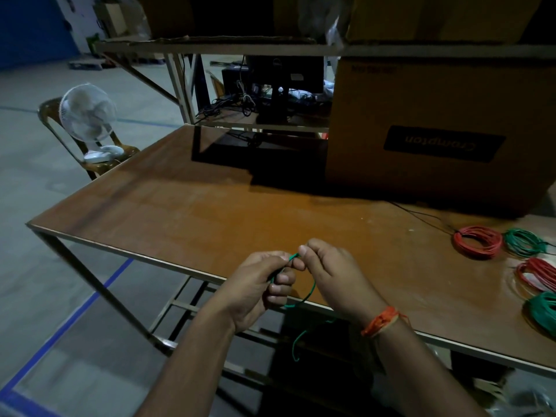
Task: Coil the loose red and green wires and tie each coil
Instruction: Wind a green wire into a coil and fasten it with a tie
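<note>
Head view: I am pinching the green wire (311, 288) with both hands at the table's (195, 206) near edge. Left hand (258, 284) is curling its fingers round the wire; right hand (334, 275) is pinching the tip by thumb and forefinger. One loop is forming between them; the loose tail is hanging below the edge. Finished red coil (478, 242) and green coil (525, 242) are lying well apart, right. Advice: I should keep loops even, feed slack steadily, avoid kinks.

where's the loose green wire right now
In the head view, the green wire is pinched between the left hand and right hand at the table's near edge.
</note>
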`<move>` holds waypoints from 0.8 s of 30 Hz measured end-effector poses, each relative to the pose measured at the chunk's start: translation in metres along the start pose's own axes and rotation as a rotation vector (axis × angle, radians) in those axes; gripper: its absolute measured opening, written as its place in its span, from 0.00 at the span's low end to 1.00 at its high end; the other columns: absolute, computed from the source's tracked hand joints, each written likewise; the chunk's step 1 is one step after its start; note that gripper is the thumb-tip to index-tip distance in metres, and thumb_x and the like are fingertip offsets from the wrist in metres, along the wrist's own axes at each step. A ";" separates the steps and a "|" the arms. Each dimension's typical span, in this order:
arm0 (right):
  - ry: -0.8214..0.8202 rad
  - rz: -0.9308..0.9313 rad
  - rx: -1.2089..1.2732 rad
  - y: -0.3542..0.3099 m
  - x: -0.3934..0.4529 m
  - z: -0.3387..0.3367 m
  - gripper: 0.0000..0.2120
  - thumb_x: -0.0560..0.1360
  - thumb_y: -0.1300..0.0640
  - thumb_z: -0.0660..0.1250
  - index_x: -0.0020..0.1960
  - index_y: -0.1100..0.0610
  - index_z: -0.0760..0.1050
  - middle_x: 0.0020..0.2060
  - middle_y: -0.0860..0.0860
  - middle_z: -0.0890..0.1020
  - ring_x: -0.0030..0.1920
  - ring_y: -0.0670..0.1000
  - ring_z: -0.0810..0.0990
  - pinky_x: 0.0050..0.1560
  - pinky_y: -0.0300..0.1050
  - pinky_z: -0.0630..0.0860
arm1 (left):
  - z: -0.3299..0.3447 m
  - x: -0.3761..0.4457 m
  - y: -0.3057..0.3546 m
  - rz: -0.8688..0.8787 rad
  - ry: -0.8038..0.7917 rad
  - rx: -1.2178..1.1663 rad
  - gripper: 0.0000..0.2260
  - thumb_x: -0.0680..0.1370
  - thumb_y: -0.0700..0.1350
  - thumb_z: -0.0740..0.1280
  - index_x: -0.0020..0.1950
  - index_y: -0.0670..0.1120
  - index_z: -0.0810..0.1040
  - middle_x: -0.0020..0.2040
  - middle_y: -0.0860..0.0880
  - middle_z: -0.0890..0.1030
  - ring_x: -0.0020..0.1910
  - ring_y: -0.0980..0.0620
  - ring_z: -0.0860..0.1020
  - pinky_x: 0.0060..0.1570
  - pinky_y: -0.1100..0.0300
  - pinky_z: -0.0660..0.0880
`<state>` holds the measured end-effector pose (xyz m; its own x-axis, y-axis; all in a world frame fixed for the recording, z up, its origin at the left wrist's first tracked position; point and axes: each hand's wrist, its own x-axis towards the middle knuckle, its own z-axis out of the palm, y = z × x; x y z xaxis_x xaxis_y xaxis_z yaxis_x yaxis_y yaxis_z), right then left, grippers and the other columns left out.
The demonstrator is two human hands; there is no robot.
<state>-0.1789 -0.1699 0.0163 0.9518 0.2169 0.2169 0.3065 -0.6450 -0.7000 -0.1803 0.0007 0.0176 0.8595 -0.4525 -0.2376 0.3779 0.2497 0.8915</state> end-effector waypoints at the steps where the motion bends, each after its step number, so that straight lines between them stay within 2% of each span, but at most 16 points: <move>1: -0.010 -0.007 -0.018 0.000 -0.001 -0.003 0.17 0.85 0.52 0.58 0.38 0.52 0.70 0.29 0.45 0.69 0.33 0.43 0.70 0.33 0.38 0.62 | 0.001 0.001 0.000 0.002 -0.002 0.026 0.11 0.85 0.41 0.55 0.49 0.40 0.75 0.31 0.51 0.64 0.26 0.58 0.58 0.24 0.67 0.56; 5: -0.021 -0.040 -0.024 0.001 -0.003 -0.009 0.19 0.85 0.51 0.57 0.37 0.52 0.71 0.29 0.45 0.70 0.34 0.42 0.70 0.35 0.38 0.63 | 0.002 0.004 -0.002 0.040 -0.041 0.154 0.14 0.86 0.46 0.57 0.47 0.41 0.76 0.31 0.51 0.60 0.27 0.57 0.55 0.25 0.66 0.53; 9: -0.021 -0.028 0.024 0.004 -0.005 -0.011 0.20 0.85 0.49 0.56 0.38 0.54 0.73 0.31 0.49 0.73 0.33 0.46 0.70 0.37 0.47 0.66 | 0.003 0.006 -0.002 0.075 -0.074 0.207 0.14 0.81 0.51 0.62 0.47 0.41 0.78 0.31 0.51 0.59 0.27 0.57 0.54 0.24 0.66 0.55; 11: -0.008 -0.027 0.031 0.005 -0.007 -0.010 0.19 0.85 0.49 0.56 0.38 0.53 0.73 0.30 0.48 0.72 0.33 0.46 0.70 0.36 0.47 0.65 | 0.004 0.006 -0.003 0.084 -0.059 0.215 0.13 0.80 0.51 0.62 0.46 0.42 0.78 0.30 0.51 0.59 0.26 0.57 0.54 0.23 0.66 0.55; 15: 0.007 0.004 0.143 0.009 -0.008 -0.007 0.18 0.85 0.47 0.58 0.41 0.54 0.75 0.31 0.47 0.71 0.32 0.46 0.68 0.35 0.50 0.67 | 0.011 0.005 -0.006 0.136 0.029 0.167 0.12 0.82 0.49 0.64 0.44 0.43 0.76 0.30 0.52 0.59 0.25 0.58 0.53 0.24 0.66 0.52; 18: -0.021 0.017 0.223 0.009 -0.008 -0.009 0.18 0.81 0.44 0.59 0.42 0.56 0.74 0.32 0.50 0.71 0.33 0.47 0.68 0.35 0.53 0.67 | 0.013 0.004 -0.008 0.149 0.090 0.099 0.13 0.85 0.47 0.59 0.45 0.42 0.74 0.30 0.53 0.59 0.25 0.59 0.54 0.23 0.67 0.52; 21: 0.042 0.037 0.307 0.011 -0.009 -0.006 0.16 0.82 0.48 0.61 0.39 0.55 0.69 0.31 0.47 0.68 0.32 0.46 0.66 0.35 0.51 0.65 | 0.012 0.002 -0.009 0.138 0.061 0.035 0.12 0.84 0.48 0.61 0.48 0.40 0.74 0.31 0.52 0.61 0.25 0.59 0.57 0.24 0.67 0.55; 24: 0.088 0.115 0.516 0.010 -0.010 0.001 0.16 0.80 0.46 0.60 0.38 0.54 0.70 0.31 0.48 0.69 0.33 0.49 0.66 0.36 0.51 0.64 | 0.012 -0.002 -0.008 0.134 0.027 -0.021 0.13 0.81 0.50 0.62 0.48 0.39 0.74 0.31 0.51 0.65 0.27 0.57 0.61 0.26 0.66 0.57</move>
<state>-0.1850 -0.1778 0.0059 0.9831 0.0891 0.1598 0.1755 -0.2122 -0.9613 -0.1893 -0.0108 0.0159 0.9116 -0.3908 -0.1278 0.2663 0.3244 0.9077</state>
